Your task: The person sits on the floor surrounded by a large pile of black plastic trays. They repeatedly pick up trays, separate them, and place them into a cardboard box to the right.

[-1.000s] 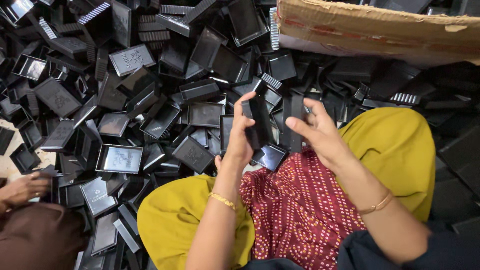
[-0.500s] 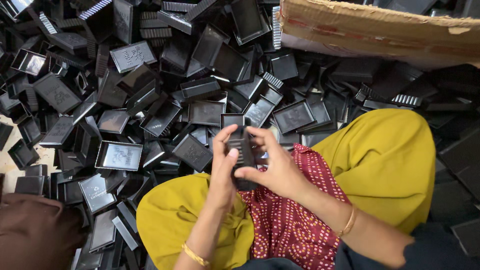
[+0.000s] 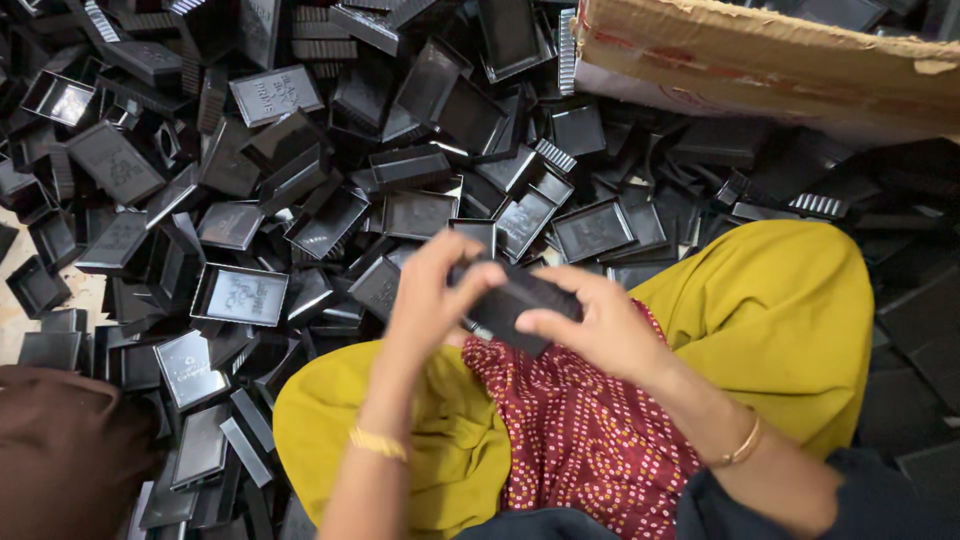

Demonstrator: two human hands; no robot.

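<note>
My left hand (image 3: 432, 298) and my right hand (image 3: 590, 326) both grip one black plastic tray piece (image 3: 520, 302) above my lap. The left fingers curl over its left end, the right fingers clamp its right side. Under the hands lie my yellow-clad knees (image 3: 780, 310) and a red dotted cloth (image 3: 580, 430). In front of me spreads a big heap of black plastic trays (image 3: 330, 190), several of them lying open side up.
A torn cardboard box (image 3: 760, 60) lies at the top right over the heap. Brown cloth of another person (image 3: 60, 450) shows at the bottom left. A patch of bare floor (image 3: 12, 262) shows at the left edge.
My hands drew back from the heap toward my lap with the black piece, which turned from upright to lying across. Another person's hand at the left edge went out of view.
</note>
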